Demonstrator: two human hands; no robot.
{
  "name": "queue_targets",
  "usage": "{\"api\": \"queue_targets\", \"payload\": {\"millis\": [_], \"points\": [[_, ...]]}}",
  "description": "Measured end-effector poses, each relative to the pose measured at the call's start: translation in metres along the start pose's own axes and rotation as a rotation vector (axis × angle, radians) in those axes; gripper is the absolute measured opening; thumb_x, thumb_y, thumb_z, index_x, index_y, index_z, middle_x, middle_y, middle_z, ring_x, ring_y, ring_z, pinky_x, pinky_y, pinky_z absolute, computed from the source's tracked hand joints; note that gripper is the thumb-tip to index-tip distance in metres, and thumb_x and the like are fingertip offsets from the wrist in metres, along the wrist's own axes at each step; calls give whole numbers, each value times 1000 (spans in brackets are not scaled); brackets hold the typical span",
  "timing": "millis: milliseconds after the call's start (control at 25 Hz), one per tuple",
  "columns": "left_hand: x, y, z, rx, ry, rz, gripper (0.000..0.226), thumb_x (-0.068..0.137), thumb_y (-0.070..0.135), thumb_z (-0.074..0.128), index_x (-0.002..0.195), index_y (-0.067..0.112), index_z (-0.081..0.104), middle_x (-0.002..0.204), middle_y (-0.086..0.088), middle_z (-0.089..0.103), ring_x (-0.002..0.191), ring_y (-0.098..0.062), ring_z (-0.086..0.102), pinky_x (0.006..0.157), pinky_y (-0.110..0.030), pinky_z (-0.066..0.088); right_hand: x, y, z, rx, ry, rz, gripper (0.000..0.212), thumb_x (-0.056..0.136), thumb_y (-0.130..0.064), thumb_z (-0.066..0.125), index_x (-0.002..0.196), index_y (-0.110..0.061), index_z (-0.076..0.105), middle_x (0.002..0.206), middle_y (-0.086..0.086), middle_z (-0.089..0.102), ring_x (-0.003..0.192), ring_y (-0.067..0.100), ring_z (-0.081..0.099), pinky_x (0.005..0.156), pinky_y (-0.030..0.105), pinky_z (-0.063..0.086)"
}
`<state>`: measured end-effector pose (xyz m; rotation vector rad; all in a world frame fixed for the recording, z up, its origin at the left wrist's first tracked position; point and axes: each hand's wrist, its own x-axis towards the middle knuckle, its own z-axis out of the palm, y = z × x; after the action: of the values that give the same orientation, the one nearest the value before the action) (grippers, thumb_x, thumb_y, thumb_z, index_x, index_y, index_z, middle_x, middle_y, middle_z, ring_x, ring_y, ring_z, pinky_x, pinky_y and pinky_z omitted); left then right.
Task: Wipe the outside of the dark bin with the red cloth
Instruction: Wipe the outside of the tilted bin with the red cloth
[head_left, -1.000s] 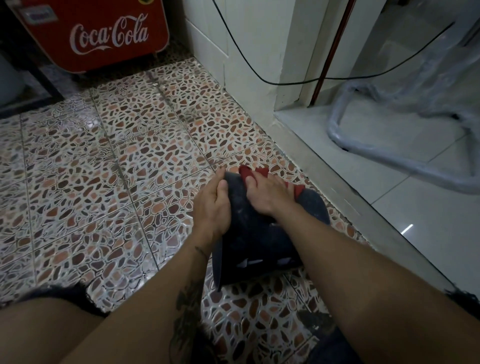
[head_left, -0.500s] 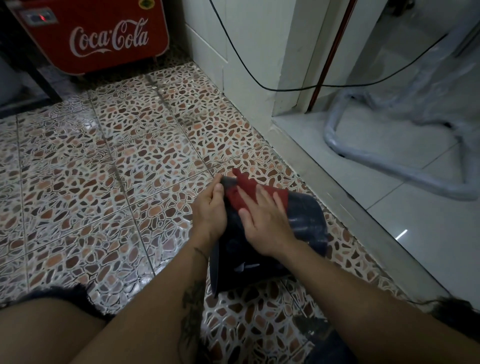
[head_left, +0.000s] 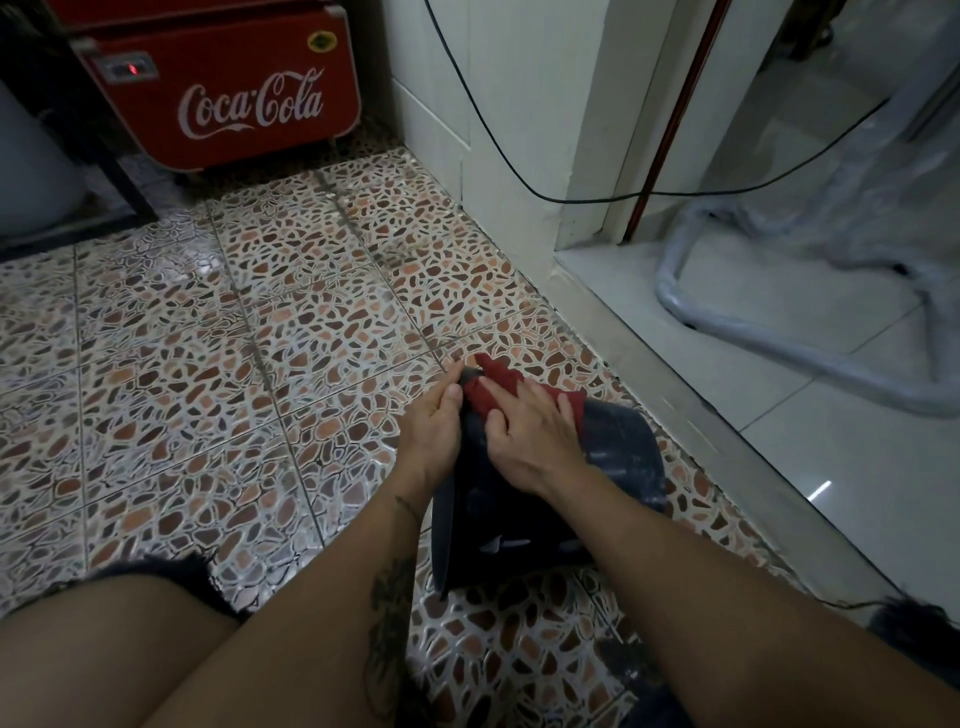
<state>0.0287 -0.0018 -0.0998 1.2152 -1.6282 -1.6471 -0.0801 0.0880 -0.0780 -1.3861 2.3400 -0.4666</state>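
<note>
**Bin on its side, red cloth pressed to the far end**

While I watch the head cam, the dark bin (head_left: 618, 457) lies tipped over on the patterned tile floor (head_left: 208, 364), long axis running roughly from near-left to far-right of the person, just beside the grey threshold strip (head_left: 691, 415). Which end is the mouth I can't tell; nothing visible inside, so contents unknown.

Red cloth (head_left: 498, 387) is bunched on the bin's upper far-left edge, one corner sticking out past it toward the floor.

R hand (head_left: 535, 441) sits palm-down on top of the cloth, fingers spread flat and pressing it onto the bin wall, not clenched. L hand (head_left: 434, 426) grips the bin's left edge w/ fingers curled round it, thumb up beside the cloth. Both forearms reach fwd from bottom of frame, L one tattooed, bare knee at lower left.

Background: red Coca-Cola cooler (head_left: 228, 93) at top left, black cable (head_left: 519, 171) draped across the white wall.
</note>
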Motion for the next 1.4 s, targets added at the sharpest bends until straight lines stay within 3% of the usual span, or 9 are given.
{"api": "queue_targets", "payload": {"millis": [160, 320, 440, 600, 880, 1000, 1200, 1280, 1400], "points": [[1, 1, 1, 72, -42, 41, 38, 101, 28, 44, 135, 31, 61, 142, 2, 59, 130, -12, 53, 113, -32, 38, -31, 12, 9, 96, 69, -75, 61, 92, -33, 32, 152, -43, 34, 163, 5, 30, 153, 19, 12, 123, 49, -3], [0, 6, 6, 107, -66, 78, 37, 101, 26, 44, 133, 29, 63, 142, 6, 59, 131, -9, 51, 116, -36, 37, -72, 30, 15, 148, 107, -237, 67, 86, -16, 42, 144, -48, 47, 164, -4, 25, 155, 15, 5, 123, 46, -8], [1, 11, 7, 129, -71, 44, 42, 96, 35, 44, 132, 31, 64, 141, 5, 60, 131, -11, 52, 116, -40, 38, -68, 37, 12, 112, 134, -263, 66, 84, -18, 43, 143, -49, 48, 163, -1, 29, 154, 19, 12, 123, 48, -2], [-7, 19, 11, 182, -45, 65, 51, 90, 44, 43, 136, 31, 61, 142, 5, 60, 133, -12, 52, 116, -39, 38, -39, 39, 5, 104, 174, -67, 65, 85, -25, 37, 147, -45, 43, 159, 10, 39, 150, 23, 23, 124, 50, 5], [-33, 18, 26, 299, 56, 276, 48, 100, 20, 43, 147, 28, 49, 152, 4, 50, 140, -14, 45, 119, -35, 33, -14, 96, -13, -34, 134, 373, 68, 89, -42, 14, 151, -27, 38, 148, 13, 49, 140, 31, 38, 120, 59, 13], [-35, 26, 33, 242, 76, 192, 44, 102, 18, 44, 144, 27, 52, 150, 3, 52, 136, -12, 46, 115, -27, 33, -26, 90, -12, -33, 94, 469, 64, 93, -40, 14, 156, -32, 26, 158, 14, 35, 149, 30, 22, 121, 58, 6], [-21, 38, 42, 167, 126, -19, 45, 97, 25, 43, 139, 32, 56, 130, 7, 63, 108, -15, 62, 98, -28, 48, -46, 31, -2, 104, -21, 126, 66, 94, -40, 25, 157, -46, 6, 169, 8, 3, 153, 19, -12, 120, 50, -16], [-16, 41, 43, 197, 128, -29, 49, 94, 28, 43, 141, 30, 55, 139, 1, 61, 122, -24, 60, 108, -41, 46, -57, 43, 0, 97, -7, 90, 68, 92, -43, 22, 156, -48, 1, 169, 6, 0, 153, 15, -15, 120, 47, -17], [-13, 44, 45, 256, 148, -34, 47, 100, 22, 42, 145, 24, 51, 150, -3, 52, 138, -25, 47, 118, -40, 33, -63, 75, -2, 67, 40, 185, 64, 96, -46, 19, 157, -46, -1, 169, 7, -2, 153, 16, -15, 121, 46, -15]]}}
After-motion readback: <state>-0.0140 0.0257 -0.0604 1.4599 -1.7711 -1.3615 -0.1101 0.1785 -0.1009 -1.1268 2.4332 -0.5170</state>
